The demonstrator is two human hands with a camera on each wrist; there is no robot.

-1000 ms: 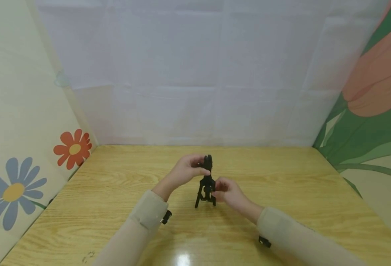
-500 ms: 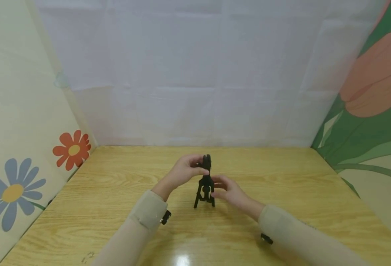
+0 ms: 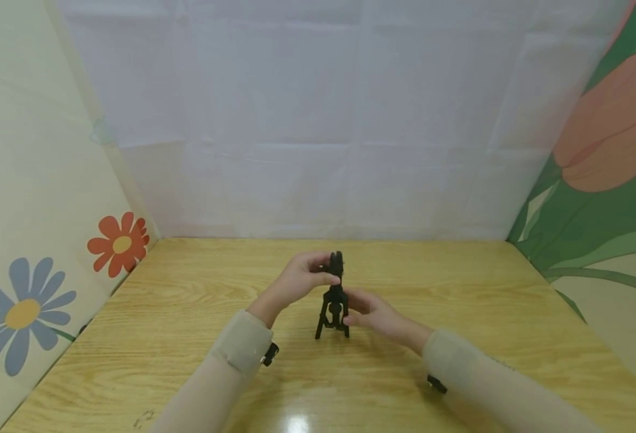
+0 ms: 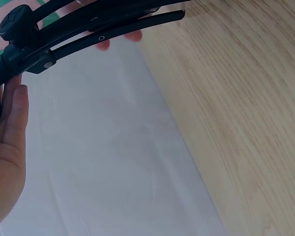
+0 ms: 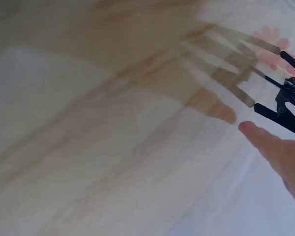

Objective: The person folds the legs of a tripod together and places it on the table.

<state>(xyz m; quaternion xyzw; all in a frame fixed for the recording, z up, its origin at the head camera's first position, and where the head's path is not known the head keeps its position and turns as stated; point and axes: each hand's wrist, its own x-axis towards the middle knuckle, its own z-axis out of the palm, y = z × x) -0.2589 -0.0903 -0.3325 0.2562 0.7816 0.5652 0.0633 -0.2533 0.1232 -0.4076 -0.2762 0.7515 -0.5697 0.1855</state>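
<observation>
The black tripod [image 3: 335,296] stands upright on the counter [image 3: 188,337]. At ten o'clock, the left hand [image 3: 299,279] grips its upper part; at four o'clock, the right hand [image 3: 377,314] has fingers wide beside the legs, contact unclear. Apparent step: leg adjustment; next move calls for steady upper support.

Tripod [image 3: 335,294] common, wrist vws v. close
</observation>
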